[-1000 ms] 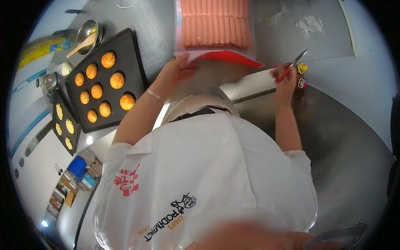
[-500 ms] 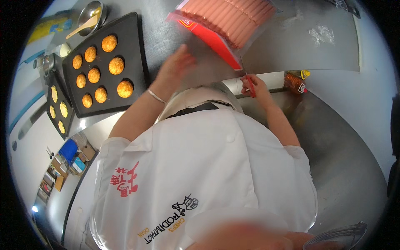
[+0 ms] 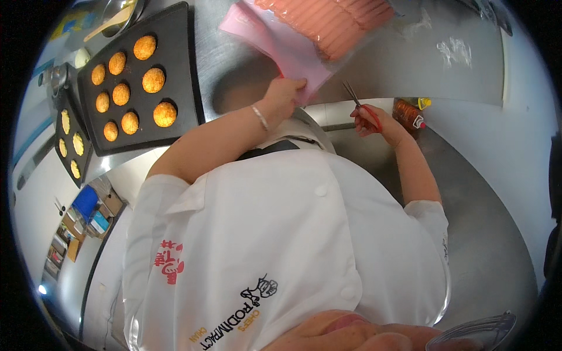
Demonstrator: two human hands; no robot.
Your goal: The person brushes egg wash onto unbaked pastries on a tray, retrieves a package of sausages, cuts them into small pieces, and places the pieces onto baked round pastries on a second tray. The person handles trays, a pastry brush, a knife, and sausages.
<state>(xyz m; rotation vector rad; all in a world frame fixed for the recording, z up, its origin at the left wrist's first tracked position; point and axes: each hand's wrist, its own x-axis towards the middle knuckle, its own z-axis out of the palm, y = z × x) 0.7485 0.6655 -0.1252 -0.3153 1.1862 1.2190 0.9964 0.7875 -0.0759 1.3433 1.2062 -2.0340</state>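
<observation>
A clear plastic pack of sausages (image 3: 333, 23), set in rows, lies on the metal table at the top. Its loose end, a pink flap (image 3: 307, 67), is folded back toward me. With fingers closed, my left hand (image 3: 281, 98) pinches the lower edge of that flap. My right hand (image 3: 369, 120) is wrapped round the red handles of a pair of scissors (image 3: 351, 93). The blades point up and away, slightly parted and apart from the pack, just right of the flap's tip.
On the left a dark baking tray (image 3: 190, 70) bears several round golden buns, with a smaller tray (image 3: 85, 152) beyond it. A metal bowl with a wooden-handled brush (image 3: 111, 23) stands behind. Crumpled clear plastic (image 3: 453, 52) lies right; bottles (image 3: 410, 114) stand below the table edge.
My left hand has moved right and taken hold of the pack's flap, which now shows its pink side instead of red. The scissors have drawn back from the pack to the right.
</observation>
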